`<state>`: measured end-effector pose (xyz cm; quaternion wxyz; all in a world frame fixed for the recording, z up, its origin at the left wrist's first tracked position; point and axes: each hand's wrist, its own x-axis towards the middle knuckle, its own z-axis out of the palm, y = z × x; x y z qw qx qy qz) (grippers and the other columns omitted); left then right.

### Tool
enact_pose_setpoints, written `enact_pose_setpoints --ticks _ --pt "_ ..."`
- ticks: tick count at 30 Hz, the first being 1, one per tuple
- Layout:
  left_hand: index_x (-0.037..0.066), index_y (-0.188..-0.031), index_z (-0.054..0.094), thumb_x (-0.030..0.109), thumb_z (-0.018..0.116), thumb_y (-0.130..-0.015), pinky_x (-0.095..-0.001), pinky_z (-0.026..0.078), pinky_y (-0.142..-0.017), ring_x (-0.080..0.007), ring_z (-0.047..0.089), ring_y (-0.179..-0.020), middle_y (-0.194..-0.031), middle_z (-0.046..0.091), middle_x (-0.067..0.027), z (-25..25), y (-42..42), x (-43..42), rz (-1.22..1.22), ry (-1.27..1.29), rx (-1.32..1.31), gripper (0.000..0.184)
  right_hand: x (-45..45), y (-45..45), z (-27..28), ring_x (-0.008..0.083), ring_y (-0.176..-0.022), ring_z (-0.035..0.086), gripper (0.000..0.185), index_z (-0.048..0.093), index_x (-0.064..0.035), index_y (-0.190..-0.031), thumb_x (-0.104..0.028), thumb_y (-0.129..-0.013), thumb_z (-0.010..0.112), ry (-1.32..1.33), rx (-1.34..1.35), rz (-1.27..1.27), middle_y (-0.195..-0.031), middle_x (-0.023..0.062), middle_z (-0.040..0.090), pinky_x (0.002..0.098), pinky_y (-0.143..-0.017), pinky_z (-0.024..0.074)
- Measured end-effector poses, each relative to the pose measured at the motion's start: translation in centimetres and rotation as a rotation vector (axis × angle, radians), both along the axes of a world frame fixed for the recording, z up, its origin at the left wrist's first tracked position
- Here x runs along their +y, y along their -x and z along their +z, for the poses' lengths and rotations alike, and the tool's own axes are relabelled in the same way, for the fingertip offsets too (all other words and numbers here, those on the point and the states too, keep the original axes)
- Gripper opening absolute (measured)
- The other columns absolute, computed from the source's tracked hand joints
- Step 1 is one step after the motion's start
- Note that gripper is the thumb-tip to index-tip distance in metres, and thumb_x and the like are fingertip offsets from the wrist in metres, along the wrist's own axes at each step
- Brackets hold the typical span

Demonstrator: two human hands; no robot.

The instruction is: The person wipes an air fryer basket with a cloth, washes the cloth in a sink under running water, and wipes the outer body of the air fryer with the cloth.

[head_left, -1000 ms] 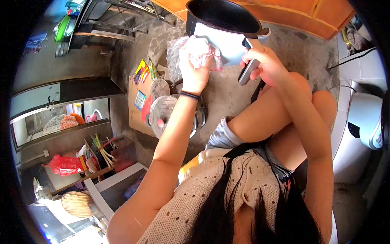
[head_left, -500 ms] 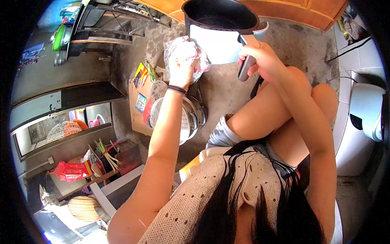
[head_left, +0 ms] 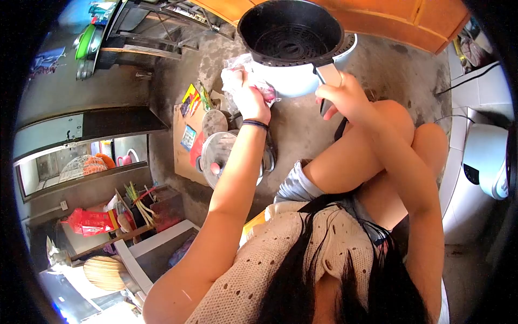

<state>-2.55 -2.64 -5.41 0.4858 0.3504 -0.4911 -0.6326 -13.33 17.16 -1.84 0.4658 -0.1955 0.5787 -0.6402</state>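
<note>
My right hand point(head_left: 345, 97) is wrapped around the handle point(head_left: 330, 81) of a black air fryer basket point(head_left: 294, 40) with a pale blue front. The basket tilts toward me, showing a round slotted plate at the bottom and no food on it. Left of the basket, my left hand point(head_left: 254, 101) grips a crinkled clear plastic bag point(head_left: 233, 81) with something pinkish-red in it. Glare and the hand partly hide the bag's contents. Below the left wrist stands a steel pot with a glass lid point(head_left: 218, 154), partly covered by my forearm.
Cardboard point(head_left: 183, 151) with colourful packets lies on the concrete floor at left. An orange wooden cabinet point(head_left: 377, 24) runs behind the basket. The pale blue appliance point(head_left: 488, 159) stands on a white tiled ledge at right. Lower left are a red bag point(head_left: 91, 221) and green onions point(head_left: 140, 205).
The basket has tipped toward me, so more of its inside shows. My left hand and forearm have shifted right and turned, uncovering more of the pot lid.
</note>
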Motion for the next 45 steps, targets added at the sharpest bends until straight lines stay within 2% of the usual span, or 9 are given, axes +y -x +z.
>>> enact_pose_setpoints --ticks 11,15,18,26,32,36,40,42,45 --pt "0.003 -0.13 0.033 0.029 0.05 -0.094 -0.0294 0.045 -0.082 -0.0158 0.052 -0.097 -0.11 0.052 -0.0076 7.0 1.4 8.3 -0.285 0.202 -0.161 0.048 -0.6 -0.8 0.1 0.0119 -0.061 0.059 0.024 0.055 0.0014 -0.094 -0.008 -0.073 0.06 0.049 0.203 -0.281 -0.076 0.0056 0.059 0.0265 -0.044 0.0513" --pt "-0.006 -0.133 0.026 0.021 0.057 -0.089 -0.0338 0.02 -0.106 -0.0269 0.033 -0.125 -0.131 0.038 -0.0187 3.7 3.4 6.9 -0.193 0.588 -0.559 0.06 -0.7 -1.1 -0.5 0.0153 -0.056 0.061 0.025 0.056 0.0013 -0.09 -0.011 -0.07 0.063 0.082 0.321 -0.347 -0.069 0.0096 0.062 0.03 -0.047 0.0508" --pt "-0.001 -0.114 0.051 0.012 0.055 -0.087 -0.0294 0.042 -0.087 -0.0217 0.055 -0.096 -0.105 0.058 -0.0133 5.3 4.1 7.7 -0.117 0.348 -0.329 0.03 -0.7 -0.9 -1.9 0.013 -0.058 0.059 0.026 0.055 0.0019 -0.093 -0.008 -0.07 0.061 0.077 0.448 -0.375 -0.072 0.0067 0.059 0.0275 -0.045 0.0501" --pt "0.001 -0.102 0.058 0.001 0.055 -0.083 -0.0259 0.046 -0.077 -0.0154 0.058 -0.084 -0.094 0.061 -0.0056 4.8 4.9 4.3 -0.045 0.252 -0.109 0.02 -0.1 -0.8 -0.8 0.0298 -0.069 0.064 0.028 0.056 0.0002 -0.088 -0.014 -0.065 0.065 -0.013 0.742 -0.507 -0.075 0.0175 0.063 0.0377 -0.064 0.0496" --pt "-0.002 -0.126 0.039 0.01 0.066 -0.08 -0.0285 0.04 -0.092 -0.0192 0.051 -0.105 -0.114 0.052 -0.0126 4.9 5.2 7.9 -0.222 0.48 -0.237 0.055 -0.5 -0.9 -1.1 0.0279 -0.069 0.065 0.028 0.056 -0.0004 -0.089 -0.011 -0.065 0.066 0.068 0.637 -0.546 -0.074 0.0168 0.063 0.0354 -0.063 0.0501" --pt "0.003 -0.102 0.058 0.009 0.065 -0.082 -0.0243 0.045 -0.073 -0.0113 0.055 -0.082 -0.089 0.06 -0.0032 5.8 4.9 6.3 -0.143 0.252 -0.192 0.021 -0.1 -0.8 -0.8 0.0272 -0.069 0.065 0.027 0.056 0.0002 -0.088 -0.01 -0.065 0.065 0.022 0.577 -0.556 -0.073 0.0165 0.063 0.035 -0.063 0.0501" --pt "0.001 -0.097 0.06 0.007 0.061 -0.084 -0.0238 0.046 -0.052 -0.0109 0.057 -0.063 -0.081 0.061 -0.0033 4.8 5.5 1.9 -0.067 0.876 -0.201 0.014 0.1 -0.5 -0.7 0.0227 -0.066 0.065 0.025 0.056 0.0005 -0.087 -0.011 -0.067 0.065 -0.024 0.633 -0.564 -0.072 0.0143 0.064 0.034 -0.061 0.0501" --pt "0.001 -0.089 0.061 0.012 0.062 -0.084 -0.0274 0.049 -0.071 -0.0134 0.059 -0.077 -0.085 0.063 -0.0085 7.2 5.0 2.5 -0.153 0.088 -0.36 0.012 0.1 -0.3 -1.2 0.0188 -0.061 0.063 0.023 0.056 0.0003 -0.086 -0.011 -0.067 0.064 0.028 0.452 -0.556 -0.069 0.0116 0.063 0.0326 -0.057 0.0496" --pt "0.004 -0.094 0.058 0.012 0.062 -0.084 -0.0249 0.046 -0.046 -0.0126 0.058 -0.063 -0.081 0.061 -0.0068 3.0 3.4 -3.2 -0.057 0.26 -0.284 0.013 -0.2 0.0 -1.0 0.0143 -0.053 0.06 0.02 0.055 -0.0003 -0.083 -0.01 -0.068 0.064 0.061 0.364 -0.569 -0.063 0.0076 0.061 0.0305 -0.051 0.0483"
